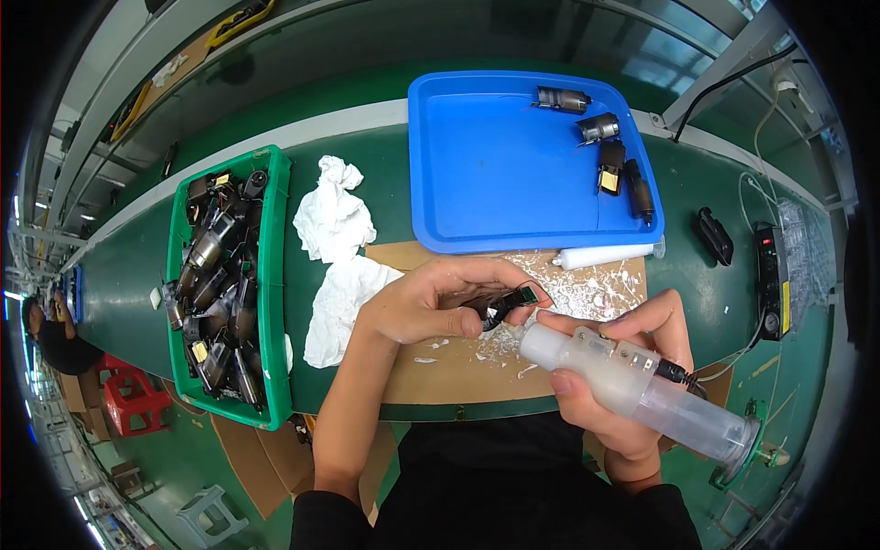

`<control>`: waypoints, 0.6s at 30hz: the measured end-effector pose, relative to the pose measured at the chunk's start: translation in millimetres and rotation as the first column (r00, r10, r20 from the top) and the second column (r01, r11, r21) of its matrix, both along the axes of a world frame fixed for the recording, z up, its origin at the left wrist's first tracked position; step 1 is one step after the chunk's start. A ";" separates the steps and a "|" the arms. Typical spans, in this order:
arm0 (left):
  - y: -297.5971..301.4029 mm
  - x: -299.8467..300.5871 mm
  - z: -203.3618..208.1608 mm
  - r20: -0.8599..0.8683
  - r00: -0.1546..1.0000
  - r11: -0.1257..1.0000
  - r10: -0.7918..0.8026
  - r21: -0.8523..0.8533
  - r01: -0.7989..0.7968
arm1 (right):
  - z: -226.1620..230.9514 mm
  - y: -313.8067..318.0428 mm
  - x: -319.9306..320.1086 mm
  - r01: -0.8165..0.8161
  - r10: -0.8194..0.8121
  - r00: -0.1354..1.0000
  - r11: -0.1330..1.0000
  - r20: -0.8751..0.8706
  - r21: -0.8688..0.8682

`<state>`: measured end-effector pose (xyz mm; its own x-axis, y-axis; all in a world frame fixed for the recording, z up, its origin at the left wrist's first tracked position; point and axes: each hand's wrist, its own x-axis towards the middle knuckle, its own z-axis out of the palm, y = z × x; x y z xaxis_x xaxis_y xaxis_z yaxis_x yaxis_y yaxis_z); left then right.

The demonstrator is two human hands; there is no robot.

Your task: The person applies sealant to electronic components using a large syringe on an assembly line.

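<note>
A small black cylindrical part with a green circuit board [522,296] is pinched between the thumb and fingers of my left hand [408,307], above the cardboard sheet [440,390]. My right hand [619,426] wraps round a large translucent dispensing syringe [692,420] with a cable plugged into its side. It lies tilted, its nozzle end toward the black part and close to my left fingertips. Whether the nozzle touches the part I cannot tell. White paste [591,289] is smeared over the cardboard beneath both hands.
A green crate [278,312] full of black motor-like parts stands left. Two crumpled white cloths [332,215] lie beside it. A blue tray [486,165] with several such parts is at the back, a white tube [603,256] before it. On the right sits a black control box [770,275].
</note>
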<state>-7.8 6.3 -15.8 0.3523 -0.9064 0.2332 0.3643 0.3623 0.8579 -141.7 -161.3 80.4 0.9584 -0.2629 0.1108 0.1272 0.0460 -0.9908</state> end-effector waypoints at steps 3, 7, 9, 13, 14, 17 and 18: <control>-1.1 -2.2 0.4 -0.009 1.000 1.000 -0.004 0.005 0.004 | 0.6 -1.8 -0.3 -0.009 0.009 1.000 0.999 0.005 -0.035; -4.1 -7.0 8.0 -0.006 0.994 0.989 0.111 0.097 -0.109 | 0.7 1.1 -1.8 0.009 -0.009 1.000 0.999 -0.011 -0.049; -5.5 -6.9 8.5 -0.019 0.995 0.991 0.102 0.089 -0.100 | -1.5 3.4 -1.8 0.055 -0.054 0.998 0.998 0.036 -0.008; -7.8 -5.5 9.4 -0.020 0.996 0.994 0.090 0.064 -0.088 | -9.5 0.8 -3.7 0.049 -0.050 0.998 0.998 0.033 0.049; -6.2 -5.5 9.9 -0.022 0.995 0.993 0.100 0.064 -0.099 | -9.8 -3.9 -3.8 -0.036 0.038 0.998 0.999 0.053 -0.036; 3.9 -6.3 9.2 -0.056 0.990 0.990 0.132 0.047 -0.129 | -17.4 -10.3 -10.5 -0.045 0.055 0.991 0.996 0.124 -0.081; 5.8 -8.7 15.3 -0.040 0.987 0.986 0.158 0.064 -0.155 | -23.0 -11.4 -14.8 0.037 -0.030 0.985 0.999 0.169 -0.039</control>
